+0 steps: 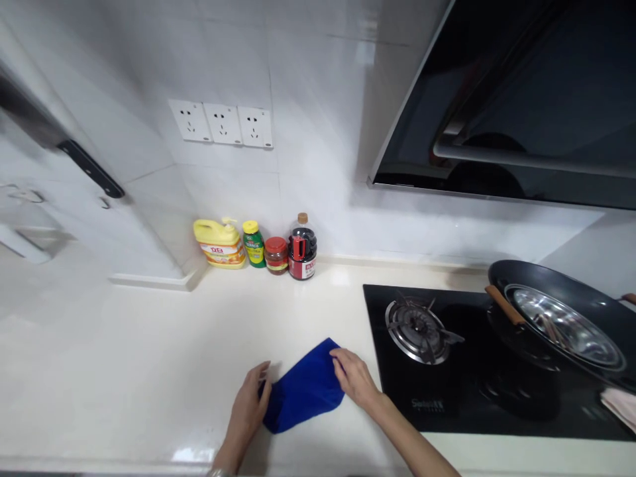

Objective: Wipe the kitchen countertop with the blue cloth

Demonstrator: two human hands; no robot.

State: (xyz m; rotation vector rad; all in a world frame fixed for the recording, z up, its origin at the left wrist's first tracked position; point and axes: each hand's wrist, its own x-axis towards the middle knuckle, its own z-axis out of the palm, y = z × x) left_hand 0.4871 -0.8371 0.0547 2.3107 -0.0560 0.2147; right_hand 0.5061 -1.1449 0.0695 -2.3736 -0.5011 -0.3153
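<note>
A dark blue cloth (pixel 309 389), folded into an uneven shape, lies on the pale countertop (pixel 149 371) left of the stove. At its left edge is my left hand (pixel 248 403), thumb and fingers curled around the cloth's border. My right hand (pixel 355 377) pinches the upper right edge, with fingertips pressed on the fabric. Some of the left fingers are hidden behind the hand.
A black gas stove (pixel 477 397) carries a burner (pixel 417 328) and a large wok (pixel 541 281) with a metal bowl (pixel 571 328). Along the wall stand a yellow jug (pixel 221 245), a green bottle (pixel 254 245), a red-lidded jar (pixel 276 257) and a dark sauce bottle (pixel 303 252). A knife (pixel 92 169) hangs at left; a range hood (pixel 507 99) overhangs.
</note>
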